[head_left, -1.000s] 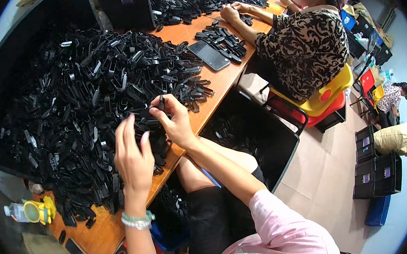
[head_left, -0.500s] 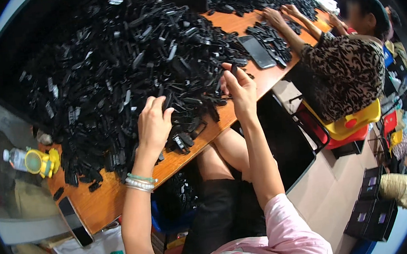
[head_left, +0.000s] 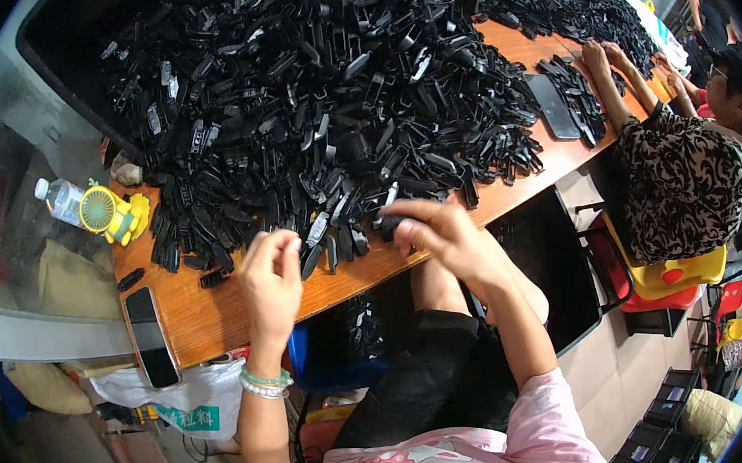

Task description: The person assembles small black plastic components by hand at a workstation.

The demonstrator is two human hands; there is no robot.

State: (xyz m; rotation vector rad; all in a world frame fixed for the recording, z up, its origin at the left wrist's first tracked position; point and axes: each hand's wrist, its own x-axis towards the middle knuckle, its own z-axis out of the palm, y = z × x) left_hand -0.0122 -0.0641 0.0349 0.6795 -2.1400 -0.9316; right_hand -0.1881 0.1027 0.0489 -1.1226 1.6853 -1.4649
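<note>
On the table point(head_left: 205, 317), black parts point(head_left: 314, 103) lie heaped beyond our left hand point(head_left: 270, 281) and right hand point(head_left: 457, 243), fingers bent; we cannot tell whether either grips one. A careless sweep could knock some off.

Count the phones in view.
2. One phone lies at the table's left end, near the yellow fan; another phone lies farther right, beside a small group of black parts. The big black heap could hide more.

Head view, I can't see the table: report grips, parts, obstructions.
Black elongated parts heaped on orange-brown wooden table. Left grip, right grip by its near edge; contents unclear. Yellow round-headed fan off left, clear of both.
</note>
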